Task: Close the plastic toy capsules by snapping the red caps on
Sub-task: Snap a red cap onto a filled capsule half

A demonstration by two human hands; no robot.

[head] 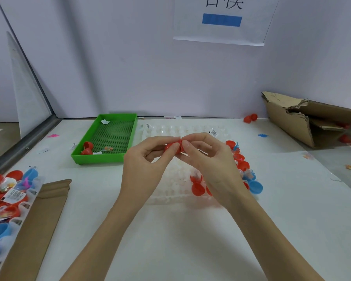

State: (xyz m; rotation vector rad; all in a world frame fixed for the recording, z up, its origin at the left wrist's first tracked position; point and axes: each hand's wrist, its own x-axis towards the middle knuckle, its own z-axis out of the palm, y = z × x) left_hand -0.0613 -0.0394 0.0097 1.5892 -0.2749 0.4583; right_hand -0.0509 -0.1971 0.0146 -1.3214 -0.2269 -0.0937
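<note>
A red capsule (173,148) is held in the air above the clear plastic holder tray (170,187) in the middle of the table. My left hand (148,161) pinches its left side with thumb and fingers. My right hand (207,159) pinches its right side, fingertips meeting those of the left. Most of the capsule is hidden between the fingers. Under and to the right of my right hand, several red capsules (198,188) and a blue cap (255,187) sit in the tray.
A green tray (128,138) at the back left holds two red capsules (87,149). A tray of red and blue capsules (6,191) lies at the left edge on cardboard (41,220). A torn cardboard box (312,122) is at the right, with a loose red capsule (250,118) near the wall.
</note>
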